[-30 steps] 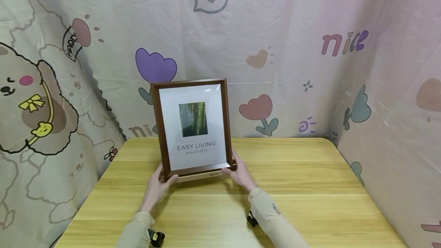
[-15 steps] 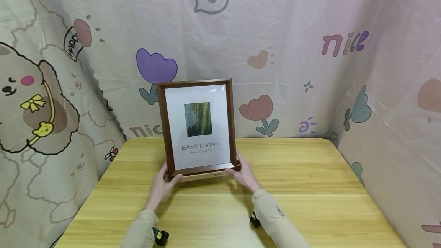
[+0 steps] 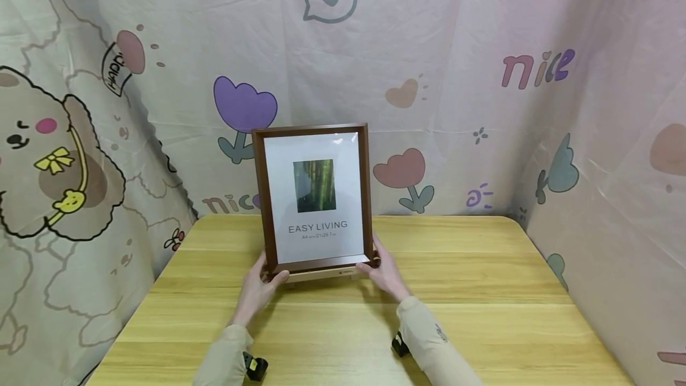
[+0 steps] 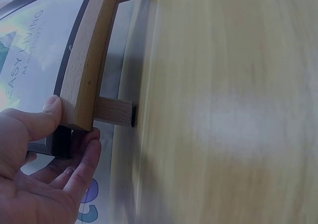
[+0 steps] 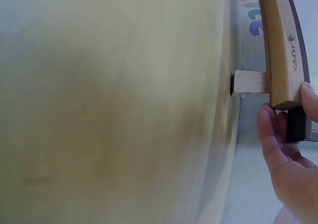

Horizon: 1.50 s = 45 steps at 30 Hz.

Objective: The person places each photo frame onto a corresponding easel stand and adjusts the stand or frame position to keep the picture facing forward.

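A brown picture frame (image 3: 316, 189) with a white "EASY LIVING" insert leans upright on a light wooden tabletop easel, whose front ledge (image 3: 321, 274) runs under its bottom edge. My left hand (image 3: 255, 292) grips the lower left corner, thumb on the front near the ledge's end and fingers behind. At the lower right corner, my right hand (image 3: 388, 276) holds on in the same way. Short wooden feet stick out below the ledge, such as a foot (image 4: 115, 111) in the left wrist view and another foot (image 5: 250, 82) in the right wrist view. The easel's back is hidden.
The wood-grain table (image 3: 461, 290) spreads out around the easel. Behind it hangs a pale printed curtain (image 3: 445, 28), which also runs along both sides. The frame's top stands in front of this curtain.
Frame and easel have shifted steadily to the right across the table, with both hands keeping their grip at the lower corners.
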{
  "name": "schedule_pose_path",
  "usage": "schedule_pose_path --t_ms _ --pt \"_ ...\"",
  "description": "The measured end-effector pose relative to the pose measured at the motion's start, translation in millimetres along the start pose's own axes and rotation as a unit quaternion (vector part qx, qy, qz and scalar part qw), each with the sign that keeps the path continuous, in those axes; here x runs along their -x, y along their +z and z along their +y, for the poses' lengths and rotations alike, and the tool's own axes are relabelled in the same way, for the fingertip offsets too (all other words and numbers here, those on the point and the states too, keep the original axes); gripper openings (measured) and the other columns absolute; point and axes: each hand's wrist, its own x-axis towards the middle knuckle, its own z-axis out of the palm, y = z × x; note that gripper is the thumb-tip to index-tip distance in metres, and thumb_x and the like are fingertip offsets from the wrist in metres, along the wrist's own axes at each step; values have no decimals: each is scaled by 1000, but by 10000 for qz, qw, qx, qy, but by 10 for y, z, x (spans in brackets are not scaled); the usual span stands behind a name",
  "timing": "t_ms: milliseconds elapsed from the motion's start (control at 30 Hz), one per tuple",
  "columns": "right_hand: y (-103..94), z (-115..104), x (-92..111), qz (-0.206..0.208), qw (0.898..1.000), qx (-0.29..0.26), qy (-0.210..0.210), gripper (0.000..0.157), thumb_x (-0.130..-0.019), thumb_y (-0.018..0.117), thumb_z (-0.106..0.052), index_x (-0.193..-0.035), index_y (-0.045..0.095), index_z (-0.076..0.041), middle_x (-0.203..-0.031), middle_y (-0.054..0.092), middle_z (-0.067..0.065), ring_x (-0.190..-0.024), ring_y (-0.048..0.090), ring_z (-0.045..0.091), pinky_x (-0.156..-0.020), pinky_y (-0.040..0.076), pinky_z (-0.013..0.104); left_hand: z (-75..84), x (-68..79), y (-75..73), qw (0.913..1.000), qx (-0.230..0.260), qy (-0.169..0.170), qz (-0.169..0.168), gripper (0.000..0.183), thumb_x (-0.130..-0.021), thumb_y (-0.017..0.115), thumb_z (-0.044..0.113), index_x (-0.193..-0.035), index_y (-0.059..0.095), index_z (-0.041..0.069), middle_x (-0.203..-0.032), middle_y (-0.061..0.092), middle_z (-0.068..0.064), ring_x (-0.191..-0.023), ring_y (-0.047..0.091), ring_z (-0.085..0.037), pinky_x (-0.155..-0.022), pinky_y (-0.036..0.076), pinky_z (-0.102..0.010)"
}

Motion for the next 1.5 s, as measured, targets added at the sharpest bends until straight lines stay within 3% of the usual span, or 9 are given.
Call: schedule_pose_path --t_ms 100,267,900,1200,1367,1500 --pt "-13 5 12 28 10000 9 -27 97 -86 75 -5 -162 14 -8 -125 62 28 -95 67 28 -77 62 29 16 -6 15 10000 -39 42 17 87 -93 72 23 -160 20 3 -151 43 -32 -131 53 -49 -109 48 -55" --pt "-38 22 18 79 10000 -45 -22 98 -86 75 -3 -162 15 -12 -118 64 25 -93 66 26 -77 62 29 48 -18 47 10000 31 74 52 87 -93 73 21 -160 21 2 -149 46 -33 -130 54 -49 -109 48 -55" --pt "-170 57 87 239 9996 -50 166 97 -85 75 -3 -162 16 -10 -123 62 30 -101 68 35 -87 62 42 96 -73 198 9997 179 157 -57 84 -93 73 18 -160 24 4 -144 53 -31 -128 57 -47 -108 49 -54" --pt "-207 84 110 276 9995 4 151 96 -86 75 -4 -162 16 -10 -128 60 30 -103 67 37 -91 61 45 119 -80 238 9993 206 298 -8 83 -93 73 18 -158 25 -1 -150 45 -33 -129 55 -49 -108 48 -55" --pt "-227 83 127 334 9993 73 131 96 -86 74 -3 -162 16 -9 -132 58 30 -107 66 40 -95 59 49 129 -93 265 9995 259 151 -138 86 -93 72 19 -159 21 -1 -157 36 -31 -134 50 -49 -111 46 -55" --pt "-253 86 136 377 9991 117 164 96 -86 74 -4 -162 16 -11 -131 59 29 -108 66 39 -98 57 51 137 -105 292 9994 263 131 -190 86 -93 73 19 -159 21 0 -156 37 -30 -135 49 -49 -111 45 -55"
